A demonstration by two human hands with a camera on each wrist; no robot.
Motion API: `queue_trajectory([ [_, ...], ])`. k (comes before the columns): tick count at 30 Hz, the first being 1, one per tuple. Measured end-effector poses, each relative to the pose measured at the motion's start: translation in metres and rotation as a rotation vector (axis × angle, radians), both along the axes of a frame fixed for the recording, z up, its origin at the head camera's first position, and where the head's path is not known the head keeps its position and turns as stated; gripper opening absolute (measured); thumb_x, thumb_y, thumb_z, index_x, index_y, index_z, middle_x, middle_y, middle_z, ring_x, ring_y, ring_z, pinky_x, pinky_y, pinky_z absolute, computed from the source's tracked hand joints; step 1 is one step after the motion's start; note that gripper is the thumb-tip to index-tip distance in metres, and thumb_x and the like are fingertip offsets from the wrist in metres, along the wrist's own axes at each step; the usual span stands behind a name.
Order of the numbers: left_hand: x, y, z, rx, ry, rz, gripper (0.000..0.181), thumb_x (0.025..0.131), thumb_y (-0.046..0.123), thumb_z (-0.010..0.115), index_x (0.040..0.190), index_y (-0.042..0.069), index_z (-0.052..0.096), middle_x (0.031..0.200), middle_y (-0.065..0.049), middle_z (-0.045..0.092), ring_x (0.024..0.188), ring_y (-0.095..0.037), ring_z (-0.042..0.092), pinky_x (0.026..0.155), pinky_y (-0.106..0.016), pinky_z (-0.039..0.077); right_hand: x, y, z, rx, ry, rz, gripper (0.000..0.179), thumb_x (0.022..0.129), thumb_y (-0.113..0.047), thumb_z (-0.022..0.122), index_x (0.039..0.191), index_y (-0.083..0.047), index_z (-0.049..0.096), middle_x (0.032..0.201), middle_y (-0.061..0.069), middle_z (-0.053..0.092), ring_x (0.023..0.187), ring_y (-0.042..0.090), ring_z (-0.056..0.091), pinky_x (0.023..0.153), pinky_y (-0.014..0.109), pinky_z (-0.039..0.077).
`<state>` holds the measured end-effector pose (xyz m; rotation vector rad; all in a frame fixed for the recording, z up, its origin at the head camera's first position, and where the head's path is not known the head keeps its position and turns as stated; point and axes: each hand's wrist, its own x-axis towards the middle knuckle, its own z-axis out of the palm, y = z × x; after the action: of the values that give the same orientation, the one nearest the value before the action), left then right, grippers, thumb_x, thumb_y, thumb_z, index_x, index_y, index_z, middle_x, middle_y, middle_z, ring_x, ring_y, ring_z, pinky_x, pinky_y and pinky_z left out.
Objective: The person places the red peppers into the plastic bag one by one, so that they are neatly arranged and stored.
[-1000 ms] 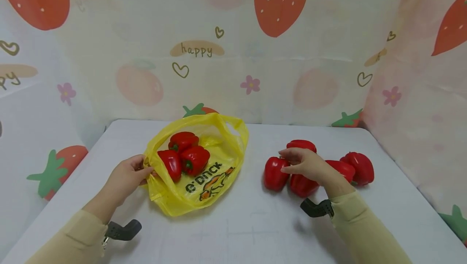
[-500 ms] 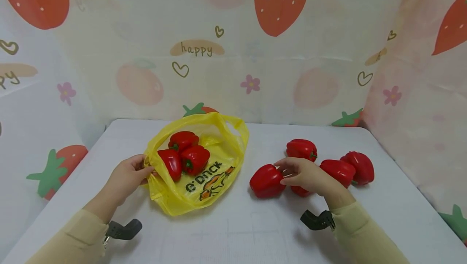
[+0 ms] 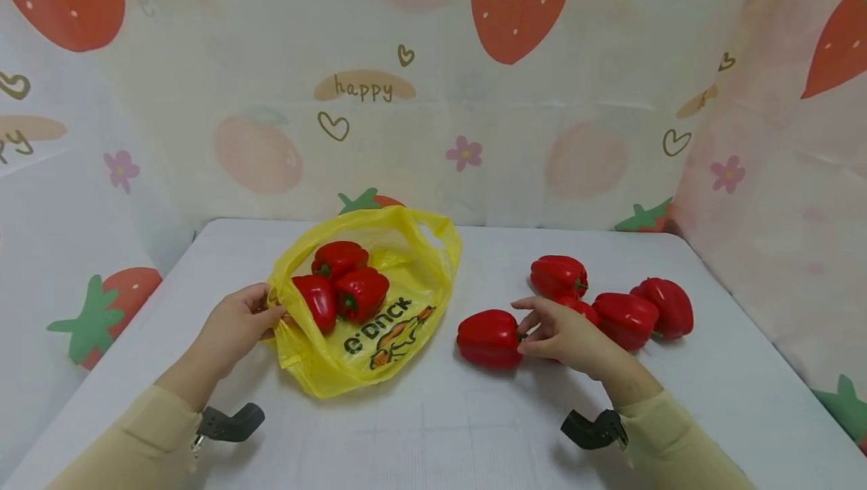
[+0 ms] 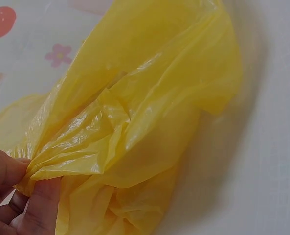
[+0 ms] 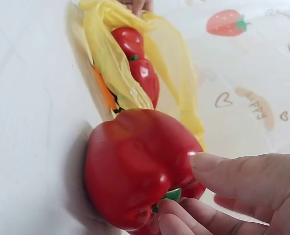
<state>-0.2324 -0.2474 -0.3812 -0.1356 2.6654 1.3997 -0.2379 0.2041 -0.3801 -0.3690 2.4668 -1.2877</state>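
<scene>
My left hand (image 3: pixel 233 324) pinches the gathered rim of a yellow plastic bag (image 3: pixel 386 369); the left wrist view shows the folds between thumb and fingers (image 4: pixel 42 200). The bag lies with its mouth wide, three red bell peppers (image 3: pixel 362 294) inside. To its right, my right hand (image 3: pixel 565 336) grips another red bell pepper (image 3: pixel 489 339) at its stem end. In the right wrist view the thumb (image 5: pixel 208 169) lies against this pepper's shoulder and the curled fingertips are at its green stem (image 5: pixel 171 195). The pepper lies sideways, low at the tabletop, its stem toward the hand.
Several more red bell peppers (image 3: pixel 625 321) sit in a group behind and right of my right hand, one partly hidden by it. The white table (image 3: pixel 420 445) ends at a strawberry-print cloth backdrop (image 3: pixel 501 114). Each wrist wears a black camera mount (image 3: pixel 592 430).
The bell pepper at my right hand has tipped from upright onto its side and shifted left, away from the group. My right hand has come slightly nearer. The left hand keeps its grip on the bag.
</scene>
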Motion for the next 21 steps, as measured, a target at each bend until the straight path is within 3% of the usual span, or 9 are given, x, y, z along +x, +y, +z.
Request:
queue_trajectory([
  [8, 0.0008, 0.0020, 0.0032, -0.001, -0.006, 0.011, 0.039, 0.092, 0.024, 0.054, 0.125, 0.003, 0.046, 0.117, -0.017, 0.051, 0.097, -0.025, 0.053, 0.083, -0.033, 0.051, 0.0032, -0.0026, -0.0015, -0.101, -0.098, -0.043, 0.063, 0.079, -0.019, 0.071, 0.134, -0.009, 0.041, 0.097, 0.010, 0.059, 0.085, 0.023, 0.062, 0.074, 0.032, 0.053],
  [21, 0.0013, 0.0010, 0.0019, -0.013, -0.007, 0.024, 0.040, 0.092, 0.026, 0.055, 0.124, 0.004, 0.047, 0.117, -0.016, 0.051, 0.096, -0.024, 0.053, 0.083, -0.033, 0.051, 0.0080, -0.0084, -0.0089, -0.163, -0.179, -0.057, 0.041, 0.081, -0.021, 0.069, 0.115, -0.003, 0.054, 0.078, 0.013, 0.060, 0.070, 0.025, 0.065, 0.068, 0.035, 0.055],
])
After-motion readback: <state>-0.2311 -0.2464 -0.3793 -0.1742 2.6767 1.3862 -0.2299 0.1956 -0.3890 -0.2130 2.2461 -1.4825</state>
